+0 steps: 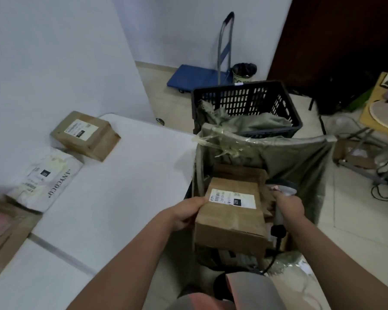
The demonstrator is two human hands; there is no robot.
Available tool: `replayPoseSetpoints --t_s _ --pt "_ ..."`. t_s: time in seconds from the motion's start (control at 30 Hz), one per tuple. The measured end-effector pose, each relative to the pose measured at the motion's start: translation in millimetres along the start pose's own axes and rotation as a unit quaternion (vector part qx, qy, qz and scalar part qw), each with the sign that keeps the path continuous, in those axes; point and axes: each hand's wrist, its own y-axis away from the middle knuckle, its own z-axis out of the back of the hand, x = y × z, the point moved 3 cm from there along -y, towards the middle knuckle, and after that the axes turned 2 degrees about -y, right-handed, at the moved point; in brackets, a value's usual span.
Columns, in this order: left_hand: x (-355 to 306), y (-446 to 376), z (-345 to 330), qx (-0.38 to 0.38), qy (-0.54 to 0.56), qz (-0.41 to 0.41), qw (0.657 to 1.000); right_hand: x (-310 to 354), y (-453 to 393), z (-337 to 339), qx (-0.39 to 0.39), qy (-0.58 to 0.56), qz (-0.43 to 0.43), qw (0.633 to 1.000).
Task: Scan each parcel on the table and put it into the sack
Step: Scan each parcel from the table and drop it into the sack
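White tabletop fills the left of the view, pale floor tiles the right, and between them hangs the open grey-green fabric sack (pixel 300 157). Nearest, the left hand (pixel 186 212) curls its grip round the left end of a brown cardboard box with a white shipping label (pixel 230 218), held over the sack's mouth just off the table (pixel 121 175) and its right edge. The right hand (pixel 289 204) wraps its grip round the handle of a grey handheld barcode scanner (pixel 282 198) beside the box's right end. Label up, the box's long axis runs roughly away from the person, slightly tilted. It looks stiff and fairly light; holding the short ends seems safest. Farther along the table's left edge lie a flat brown paper parcel (pixel 5 231), a white plastic mailer bag (pixel 47 177) and, towards the far corner, another brown cardboard box (pixel 85 135). Beyond the sack stands a black slotted plastic crate (pixel 246 101).
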Motion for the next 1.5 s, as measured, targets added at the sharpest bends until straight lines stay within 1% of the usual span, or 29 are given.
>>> replayPoseSetpoints --t_s 0.07,0.13,0.2,0.3,0.4,0.53,0.57,0.6,0.63,0.7,0.77,0.8,0.83,0.87,0.9,0.97,1.0,1.03,1.07,1.1,1.13,1.17,1.2,1.27,1.3,1.33,1.37,1.43,1.5 --pt "-3.5 -19.7 -19.6 -0.045 0.025 0.016 0.999 -0.4 -13.6 12.0 -0.003 -0.01 -0.002 1.0" --pt "-5.1 -40.2 -34.4 -0.103 0.088 0.022 0.991 0.2 -25.7 22.6 -0.001 -0.01 0.001 1.0" --pt "-2.3 -64.9 -43.9 -0.163 0.17 0.024 0.972 -0.4 -34.7 29.1 0.016 -0.006 0.005 1.0" --pt "7.4 -98.6 -57.1 -0.238 0.244 0.027 0.94 -2.0 -43.9 32.5 0.037 -0.018 0.004 0.999" --pt "16.3 -116.4 -74.9 -0.272 0.289 0.013 0.918 5.1 -46.5 31.6 0.075 -0.041 0.004 0.996" --pt "7.3 -126.9 -88.1 -0.285 0.355 -0.036 0.89 21.4 -52.9 30.2 0.077 -0.08 0.027 0.993" --pt "4.8 -131.8 -89.8 -0.287 0.364 -0.04 0.885 21.8 -56.8 27.8 0.08 -0.076 0.032 0.993" --pt "5.2 -137.4 -91.5 -0.279 0.358 -0.029 0.891 22.3 -58.2 26.4 0.083 -0.069 0.038 0.993" --pt "6.0 -143.1 -95.2 -0.262 0.347 -0.009 0.901 19.2 -61.7 23.9 0.087 -0.059 0.041 0.994" --pt "9.6 -151.8 -99.4 -0.201 0.271 0.048 0.94 11.6 -66.5 19.4 0.088 -0.049 0.029 0.994" --pt "11.2 -152.2 -98.0 -0.18 0.141 0.079 0.97 4.8 -69.5 17.2 0.083 -0.038 0.01 0.996" --pt "11.2 -150.9 -91.4 -0.204 0.049 0.071 0.975 1.9 -70.6 16.9 0.081 -0.034 0.002 0.996" --pt "12.6 -149.2 -82.1 -0.238 -0.058 0.047 0.968 -1.5 -72.3 15.7 0.082 -0.033 -0.006 0.996" --pt "12.5 -142.7 -72.2 -0.277 -0.154 0.01 0.949 -4.2 -73.3 14.5 0.081 -0.031 -0.012 0.996" --pt "13.4 -135.2 -61.7 -0.314 -0.217 -0.031 0.924 -6.7 -73.1 12.7 0.079 -0.03 -0.017 0.996" --pt "18.9 -116.1 -43.1 -0.39 -0.276 -0.108 0.872 -8.3 -72.4 10.4 0.071 -0.035 -0.017 0.997" --pt "24.7 -107.5 -36.3 -0.427 -0.291 -0.125 0.847 -9.0 -72.5 9.6 0.064 -0.04 -0.014 0.997" --pt "29.3 -99.6 -32.0 -0.461 -0.301 -0.127 0.825 -10.0 -72.7 8.5 0.062 -0.045 -0.012 0.997" --pt "33.2 -92.6 -30.1 -0.493 -0.301 -0.11 0.809 -10.4 -71.9 7.0 0.062 -0.047 -0.01 0.997" --pt "38.7 -87.7 -29.0 -0.514 -0.292 -0.075 0.803 -9.9 -70.2 5.6 0.063 -0.048 -0.005 0.997" --pt "48.5 -87.9 -26.3 -0.511 -0.276 -0.018 0.813 -9.5 -66.9 4.0 0.067 -0.047 -0.001 0.997" --pt "59.7 -91.2 -24.3 -0.478 -0.269 0.049 0.835 -10.5 -63.6 1.3 0.072 -0.049 0.003 0.996" --pt "73.8 -96.2 -23.5 -0.418 -0.262 0.115 0.862 -12.4 -59.9 -1.5 0.075 -0.049 0.002 0.996" --pt "104.6 -104.0 -25.1 -0.281 -0.227 0.19 0.913 -18.3 -52.4 -7.1 0.087 -0.053 0.0 0.995" --pt "121.4 -107.4 -24.2 -0.239 -0.223 0.212 0.921 -20.7 -48.8 -9.0 0.092 -0.052 0.003 0.994" --pt "140.9 -114.5 -18.3 -0.223 -0.237 0.221 0.919 -23.3 -45.6 -10.5 0.097 -0.05 0.003 0.994" --pt "140.3 -106.9 -21.4 -0.218 -0.257 0.224 0.915 -24.9 -42.1 -11.1 0.101 -0.05 0.003 0.994" --pt "127.2 -91.2 -30.3 -0.219 -0.283 0.206 0.911 -25.8 -35.4 -10.0 0.101 -0.05 0.008 0.994" --pt "113.6 -80.4 -34.1 -0.224 -0.283 0.179 0.915 -28.1 -30.5 -9.2 0.095 -0.05 0.014 0.994"
